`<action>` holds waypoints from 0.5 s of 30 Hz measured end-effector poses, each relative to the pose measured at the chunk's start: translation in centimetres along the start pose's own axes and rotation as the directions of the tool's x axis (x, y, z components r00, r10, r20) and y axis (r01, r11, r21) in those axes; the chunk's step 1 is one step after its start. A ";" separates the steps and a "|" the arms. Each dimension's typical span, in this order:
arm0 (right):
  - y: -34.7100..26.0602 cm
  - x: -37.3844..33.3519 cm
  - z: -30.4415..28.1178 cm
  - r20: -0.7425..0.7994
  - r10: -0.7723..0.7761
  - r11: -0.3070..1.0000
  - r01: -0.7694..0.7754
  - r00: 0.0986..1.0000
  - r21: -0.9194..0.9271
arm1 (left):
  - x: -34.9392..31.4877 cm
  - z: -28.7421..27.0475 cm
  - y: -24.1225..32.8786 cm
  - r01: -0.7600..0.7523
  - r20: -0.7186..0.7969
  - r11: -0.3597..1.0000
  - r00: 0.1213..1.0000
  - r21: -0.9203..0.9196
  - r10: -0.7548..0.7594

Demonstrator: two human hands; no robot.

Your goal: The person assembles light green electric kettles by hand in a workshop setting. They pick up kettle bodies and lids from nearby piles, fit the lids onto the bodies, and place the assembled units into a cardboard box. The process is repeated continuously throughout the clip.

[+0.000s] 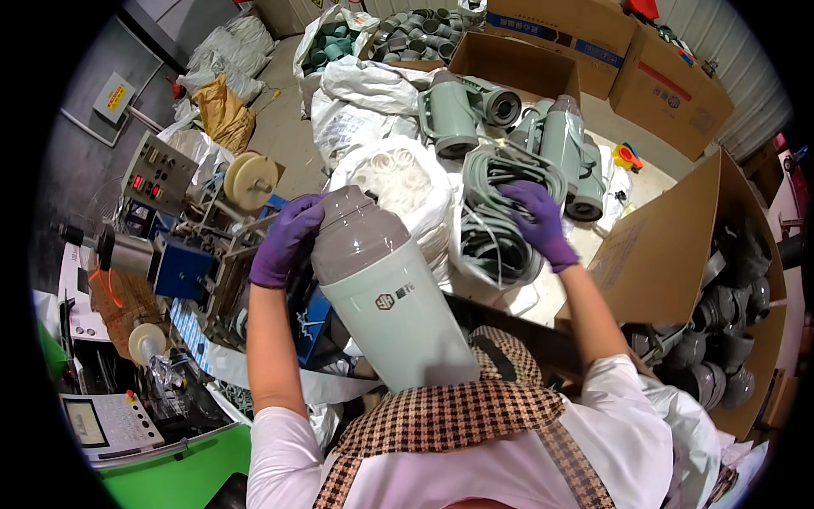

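While the left hand (290, 240) is curled round its grey collar (360, 237), the vacuum flask (403, 318) is tilted before the apron (458, 416); judged stiff and slippery, it is best held by the collar. Looped strips (492, 174) are touched by the part-open right hand (541, 225), any grip unclear.

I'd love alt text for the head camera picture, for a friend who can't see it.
A purple-gloved left hand holds a large pale green flask near its grey top; the gloved right hand is at coiled grey-green strips. Beyond are more flasks and an open cardboard box.
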State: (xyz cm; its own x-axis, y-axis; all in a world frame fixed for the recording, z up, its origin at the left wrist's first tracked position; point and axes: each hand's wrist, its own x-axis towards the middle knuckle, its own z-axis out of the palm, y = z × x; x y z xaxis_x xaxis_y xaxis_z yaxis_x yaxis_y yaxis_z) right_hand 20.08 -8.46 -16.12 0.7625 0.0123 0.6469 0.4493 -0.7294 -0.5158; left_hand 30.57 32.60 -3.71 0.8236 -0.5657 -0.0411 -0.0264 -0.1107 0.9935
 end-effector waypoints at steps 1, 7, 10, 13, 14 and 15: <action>4.4 -0.9 -2.4 0.125 0.072 0.980 -0.047 0.990 -0.193 | 0.4 -0.2 0.3 0.019 0.015 0.999 1.000 0.037 -0.020; 20.8 1.2 -5.4 0.348 -0.037 0.851 0.212 0.937 -0.481 | 6.7 5.0 -3.9 0.196 -0.212 0.981 0.958 -0.009 -0.193; 26.8 2.0 -4.2 0.663 -0.164 0.762 0.521 0.731 -0.386 | 7.2 4.4 -2.9 0.214 -0.209 0.942 0.940 -0.257 -0.270; 30.6 1.9 -4.6 0.706 -0.242 0.794 0.554 0.666 -0.250 | 6.7 4.4 0.0 0.195 -0.195 0.807 0.914 -0.557 -0.355; 30.1 3.4 -5.1 0.749 -0.363 0.729 0.670 0.554 -0.143 | 6.0 4.0 0.0 0.161 -0.219 0.773 0.906 -0.613 -0.362; 29.7 4.5 -6.0 0.775 -0.354 0.803 0.595 0.524 -0.036 | 5.1 3.8 0.4 0.133 -0.243 0.741 0.894 -0.659 -0.377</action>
State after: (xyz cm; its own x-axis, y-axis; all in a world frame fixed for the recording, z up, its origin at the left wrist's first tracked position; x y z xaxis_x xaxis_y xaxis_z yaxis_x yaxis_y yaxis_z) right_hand 34.11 -34.17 -25.17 0.6011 0.7946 0.0857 0.7979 -0.6027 -0.0085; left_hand 32.63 26.54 -3.89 0.8838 -0.2653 -0.3855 0.4634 0.3809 0.8001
